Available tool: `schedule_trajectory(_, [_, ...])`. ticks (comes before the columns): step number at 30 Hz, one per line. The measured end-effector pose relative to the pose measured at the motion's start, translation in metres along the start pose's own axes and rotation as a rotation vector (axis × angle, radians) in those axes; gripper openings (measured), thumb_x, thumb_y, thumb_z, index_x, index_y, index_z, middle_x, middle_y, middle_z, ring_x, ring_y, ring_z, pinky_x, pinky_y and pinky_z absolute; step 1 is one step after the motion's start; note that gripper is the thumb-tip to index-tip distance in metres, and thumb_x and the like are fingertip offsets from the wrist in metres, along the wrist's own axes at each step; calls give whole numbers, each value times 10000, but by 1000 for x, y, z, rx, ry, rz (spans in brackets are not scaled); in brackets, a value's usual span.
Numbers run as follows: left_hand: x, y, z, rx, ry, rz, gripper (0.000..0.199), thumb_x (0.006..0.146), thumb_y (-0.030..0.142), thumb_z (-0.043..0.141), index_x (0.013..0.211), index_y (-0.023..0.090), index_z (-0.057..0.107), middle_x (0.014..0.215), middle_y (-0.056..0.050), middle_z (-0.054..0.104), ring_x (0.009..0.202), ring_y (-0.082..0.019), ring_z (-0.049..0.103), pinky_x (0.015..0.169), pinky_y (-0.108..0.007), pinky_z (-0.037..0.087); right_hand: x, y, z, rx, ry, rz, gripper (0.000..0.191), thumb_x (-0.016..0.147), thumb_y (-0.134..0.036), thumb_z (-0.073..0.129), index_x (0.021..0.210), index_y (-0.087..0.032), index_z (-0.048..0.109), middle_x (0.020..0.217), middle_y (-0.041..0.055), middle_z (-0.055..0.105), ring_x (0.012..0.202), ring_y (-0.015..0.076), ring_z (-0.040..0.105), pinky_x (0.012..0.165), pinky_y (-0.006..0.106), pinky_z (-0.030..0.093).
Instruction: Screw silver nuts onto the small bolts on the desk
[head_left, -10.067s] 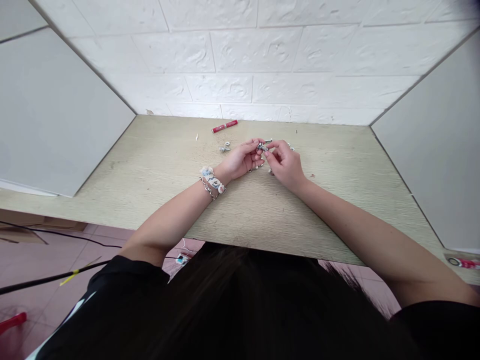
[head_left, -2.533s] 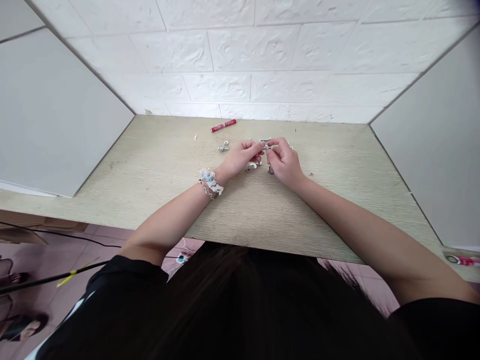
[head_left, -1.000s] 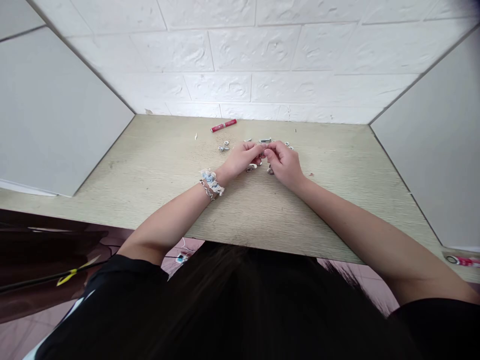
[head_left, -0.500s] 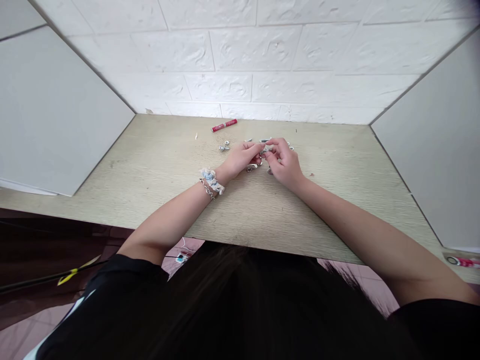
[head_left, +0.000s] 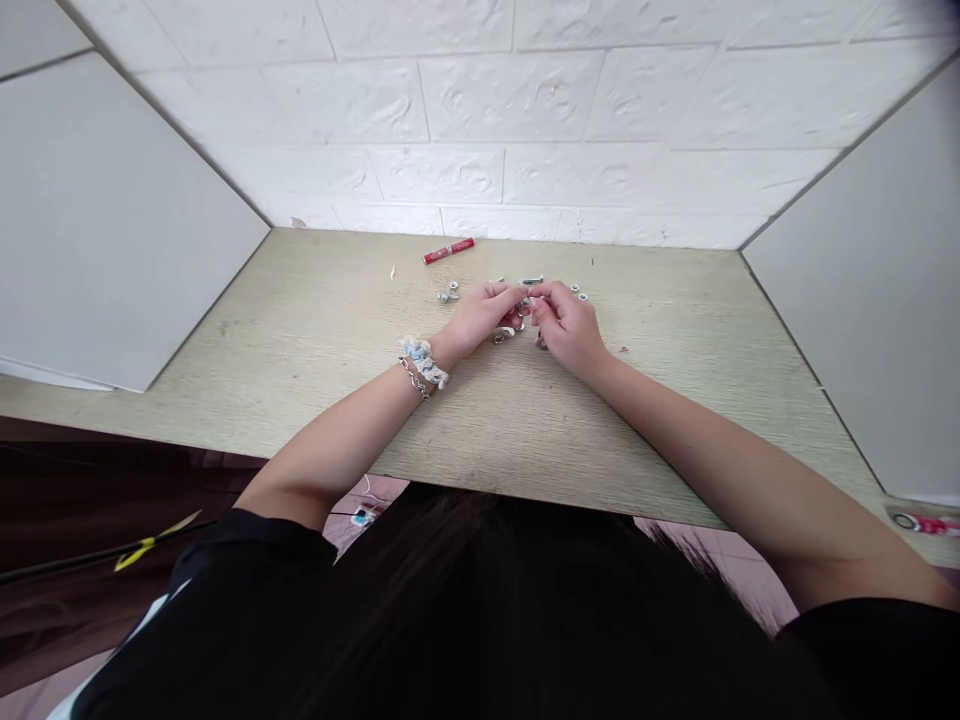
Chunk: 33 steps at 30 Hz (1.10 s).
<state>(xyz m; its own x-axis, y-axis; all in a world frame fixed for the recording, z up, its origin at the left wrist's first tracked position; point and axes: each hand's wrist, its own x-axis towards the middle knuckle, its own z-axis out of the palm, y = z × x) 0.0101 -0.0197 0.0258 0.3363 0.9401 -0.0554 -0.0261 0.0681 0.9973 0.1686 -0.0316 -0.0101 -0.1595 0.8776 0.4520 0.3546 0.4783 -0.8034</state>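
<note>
My left hand (head_left: 486, 312) and my right hand (head_left: 564, 322) meet fingertip to fingertip over the table. Between their pinched fingers is a small silvery metal part (head_left: 524, 307), mostly covered by the fingers. Beneath the left fingers lies another metal piece (head_left: 503, 335). A bolt (head_left: 532, 281) rests just behind the hands. Two nuts sit behind the right hand, one nut (head_left: 574, 288) slightly farther back than the other nut (head_left: 583, 297). Left of my left hand are a bolt with a nut on it (head_left: 447, 297) and a loose nut (head_left: 454, 286).
A red marker-like tube (head_left: 448, 251) lies near the white brick-patterned wall (head_left: 480, 100). White panels flank the wooden table (head_left: 480, 430) on both sides. Another red cylinder (head_left: 930, 524) is at the far right edge. A small white scrap (head_left: 392, 272) lies at the left.
The right fingers have lowered and closed in around the small part, which shows less now. The bolt and nuts behind the hands are more visible. The left hand has hardly moved.
</note>
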Motion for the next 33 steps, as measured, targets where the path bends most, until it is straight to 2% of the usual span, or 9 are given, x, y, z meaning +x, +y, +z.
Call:
schedule_trajectory(4, [0,-2,1,61,-33,16,363,930,293,620,609,129,578,564,22,568,528,-29,516,543,-174,364,-1,-2,-1,20,2,28,544,925,-743,391,868,-229,562,673,-22,572,492,105,479,561,291,449])
schedule_trajectory(7, [-1,-1,2,48,-33,11,360,931,301,621,618,131,575,573,24,571,532,-30,521,548,-177,367,-1,-1,-1,36,-4,25,527,930,-736,388,927,-240,565,698,-16,590,520,115,498,557,289,445])
schedule_trajectory(12, [-1,0,2,-12,-14,3,369,956,257,575,610,129,567,554,21,555,520,-36,512,554,-178,381,-1,0,1,11,-35,39,321,944,-540,521,1072,-245,533,716,-35,602,502,112,496,553,290,423])
schedule_trajectory(16, [-1,1,2,-33,-8,12,383,965,240,543,599,129,560,550,23,547,509,-32,498,542,-168,372,-1,-1,2,-25,-32,28,224,906,-361,573,1091,-240,537,742,-36,622,498,104,488,551,280,419])
schedule_trajectory(19, [-1,1,3,-27,-6,1,381,961,235,542,597,127,558,547,25,543,506,-29,491,532,-161,362,-1,-3,2,-49,-40,28,198,904,-332,566,1073,-230,555,745,-26,632,516,110,499,572,287,430])
schedule_trajectory(22, [-2,1,4,-19,3,-1,380,959,231,543,594,127,553,540,24,537,495,-31,481,514,-165,346,-1,-3,1,-43,-58,29,232,934,-420,542,1050,-221,569,720,-23,624,541,122,523,619,308,454])
schedule_trajectory(28, [-3,0,5,37,-1,9,356,944,208,558,598,128,551,541,33,522,491,-27,479,498,-167,327,0,-4,-2,-27,-44,20,545,924,-722,418,938,-207,596,655,-15,597,577,138,553,616,307,440])
schedule_trajectory(33, [-3,0,5,25,-25,4,372,943,222,559,584,132,526,562,37,523,518,-23,504,534,-160,362,-1,-3,0,-4,-9,1,627,891,-802,367,965,-218,584,690,-1,626,610,146,588,623,308,461])
